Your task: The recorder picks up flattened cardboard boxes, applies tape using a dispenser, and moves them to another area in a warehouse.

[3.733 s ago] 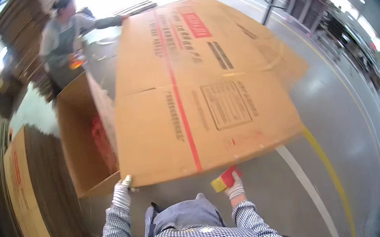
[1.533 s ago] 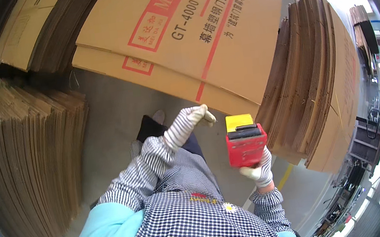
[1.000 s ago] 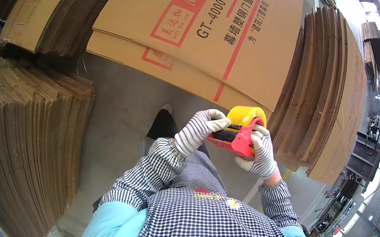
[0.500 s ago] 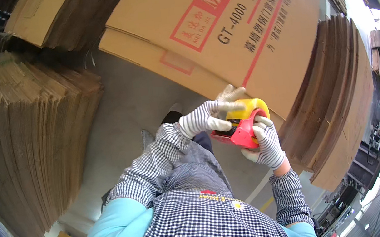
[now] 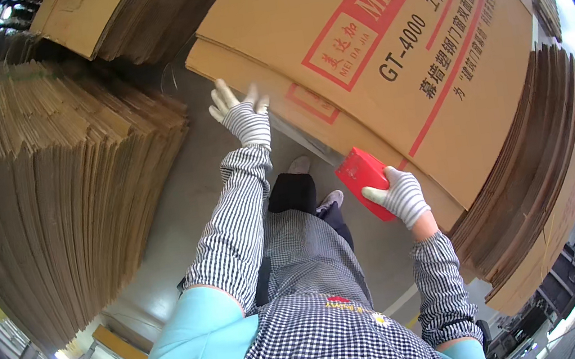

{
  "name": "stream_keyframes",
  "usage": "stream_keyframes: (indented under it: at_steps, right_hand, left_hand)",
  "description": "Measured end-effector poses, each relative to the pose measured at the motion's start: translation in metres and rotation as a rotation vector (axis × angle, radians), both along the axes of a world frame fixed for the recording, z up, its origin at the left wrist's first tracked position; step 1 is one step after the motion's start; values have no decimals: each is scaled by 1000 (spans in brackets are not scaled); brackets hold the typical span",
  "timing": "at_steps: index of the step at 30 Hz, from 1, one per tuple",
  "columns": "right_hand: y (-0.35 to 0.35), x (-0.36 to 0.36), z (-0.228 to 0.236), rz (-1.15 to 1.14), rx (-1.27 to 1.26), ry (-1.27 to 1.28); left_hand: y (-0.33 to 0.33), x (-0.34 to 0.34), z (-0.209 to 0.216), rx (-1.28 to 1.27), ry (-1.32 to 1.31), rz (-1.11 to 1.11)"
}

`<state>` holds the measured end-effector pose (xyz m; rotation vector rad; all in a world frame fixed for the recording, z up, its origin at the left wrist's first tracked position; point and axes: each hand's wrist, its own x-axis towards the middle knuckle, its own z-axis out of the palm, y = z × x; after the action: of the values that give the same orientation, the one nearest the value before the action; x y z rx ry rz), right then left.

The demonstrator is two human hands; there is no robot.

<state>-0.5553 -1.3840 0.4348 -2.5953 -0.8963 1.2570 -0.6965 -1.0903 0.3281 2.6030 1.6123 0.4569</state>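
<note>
My right hand (image 5: 403,197), in a striped white glove, grips a red tape dispenser (image 5: 366,182) beside the near edge of a large printed cardboard sheet (image 5: 365,107). Its roll is hidden in this view. A translucent strip of tape (image 5: 304,137) runs from the dispenser along the cardboard's edge to my left hand (image 5: 243,116). That hand is also gloved and reaches forward near the sheet's left corner. Its outer fingers are spread, while the blurred thumb and forefinger are close together at the strip's end.
A tall stack of cardboard sheets (image 5: 70,186) stands at my left, and another stack (image 5: 143,24) lies far left. More layered cardboard (image 5: 512,172) is under the printed sheet at right. My shoes (image 5: 330,201) are on the grey floor (image 5: 169,217) between them.
My left hand has moved away from the dispenser, forward and left, and a strip of tape now stretches between them. My right hand has turned the dispenser, hiding the yellow roll.
</note>
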Motion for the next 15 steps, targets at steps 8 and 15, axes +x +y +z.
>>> stream_keyframes:
  at_steps: [8,15]
  right_hand:
    - [-29,-12,7,60,142,-103]
    - [-157,30,2,-121,-570,-170]
  left_hand:
    - [21,-2,-57,-1163,-897,497]
    - [23,3,-87,-1102,-936,698]
